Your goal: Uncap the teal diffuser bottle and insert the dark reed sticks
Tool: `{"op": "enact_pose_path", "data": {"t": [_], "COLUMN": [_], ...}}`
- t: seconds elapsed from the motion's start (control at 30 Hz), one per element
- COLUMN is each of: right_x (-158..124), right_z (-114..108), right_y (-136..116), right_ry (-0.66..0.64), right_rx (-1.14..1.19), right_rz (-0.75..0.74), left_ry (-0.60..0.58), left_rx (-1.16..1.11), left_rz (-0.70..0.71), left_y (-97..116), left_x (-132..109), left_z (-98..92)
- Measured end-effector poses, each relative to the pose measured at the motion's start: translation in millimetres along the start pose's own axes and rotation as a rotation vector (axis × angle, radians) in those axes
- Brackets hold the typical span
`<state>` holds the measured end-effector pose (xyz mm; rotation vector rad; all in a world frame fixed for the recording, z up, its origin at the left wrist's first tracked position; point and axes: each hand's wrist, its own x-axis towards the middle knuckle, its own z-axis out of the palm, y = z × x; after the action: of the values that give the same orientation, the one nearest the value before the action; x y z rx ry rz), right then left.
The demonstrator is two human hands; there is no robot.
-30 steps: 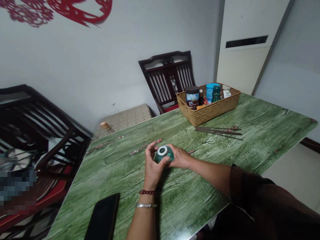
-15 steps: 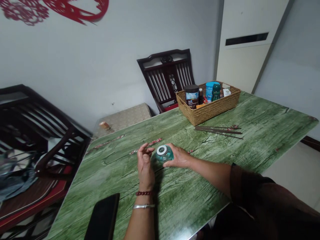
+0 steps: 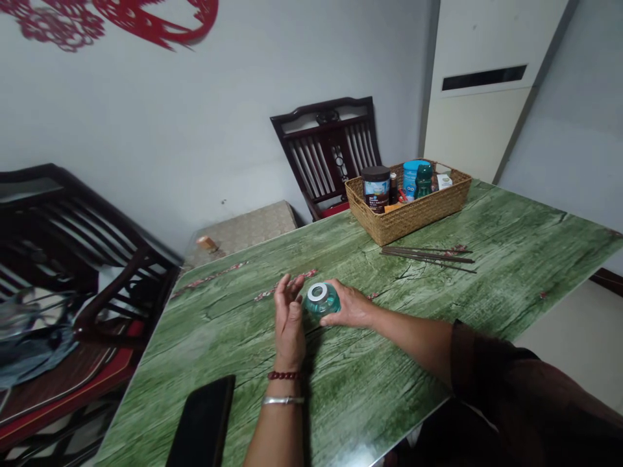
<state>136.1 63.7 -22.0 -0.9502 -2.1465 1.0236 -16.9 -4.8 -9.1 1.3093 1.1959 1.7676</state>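
A small teal glass jar point(image 3: 321, 301) with a white ring round its opening stands on the green wood-patterned table point(image 3: 491, 259). My right hand point(image 3: 351, 307) comes in from the right, its fingers against the jar's right side. My left hand point(image 3: 289, 303) is raised just left of the jar, fingers spread and apart from it, holding nothing. A dark beaded bracelet and a silver bangle circle my left wrist. Close to that forearm lies a black phone point(image 3: 202, 421).
A woven wicker basket point(image 3: 407, 217) at the table's far end holds a dark-lidded tin, a blue tub and small bottles. Several long dark sticks point(image 3: 428, 257) lie in front of it. Dark wooden chairs point(image 3: 325, 152) stand beyond and left of the table.
My left hand has let go of the jar and opened beside it. The jar has stayed under my right hand, shifting slightly.
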Motion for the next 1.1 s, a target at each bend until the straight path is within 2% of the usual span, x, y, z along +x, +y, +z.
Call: {"op": "enact_pose_path", "data": {"t": [0.13, 0.2, 0.4, 0.6, 0.8, 1.0, 1.1], "right_x": [-0.8, -1.2, -1.4, -1.7, -1.9, -1.2, -1.0], "right_z": [-1.3, -1.9, -2.8, -2.3, -1.8, -0.7, -0.1], "right_y": [-1.7, -2.4, -2.5, -2.1, -1.6, -0.9, 0.9], "right_ry": [-0.006, -0.001, -0.018, -0.010, 0.005, 0.000, 0.007], "right_rx": [0.004, 0.005, 0.014, 0.015, 0.050, 0.012, 0.003], "right_rz": [0.011, 0.013, 0.004, 0.000, -0.017, 0.000, -0.010], "left_ry": [-0.134, -0.129, -0.043, -0.176, -0.111, -0.157, -0.034], "left_rx": [0.027, 0.039, 0.047, 0.056, 0.120, 0.093, 0.059], "left_rz": [-0.082, -0.090, 0.020, -0.049, -0.023, -0.061, -0.037], "left_y": [6.2, 7.3, 2.6, 3.3, 1.5, 4.5, 5.7], "left_x": [-3.2, -3.2, -0.4, -1.5, 2.2, 0.1, 3.4], "left_z": [4.6, 4.1, -2.8, 1.4, -2.9, 4.0, 6.2]}}
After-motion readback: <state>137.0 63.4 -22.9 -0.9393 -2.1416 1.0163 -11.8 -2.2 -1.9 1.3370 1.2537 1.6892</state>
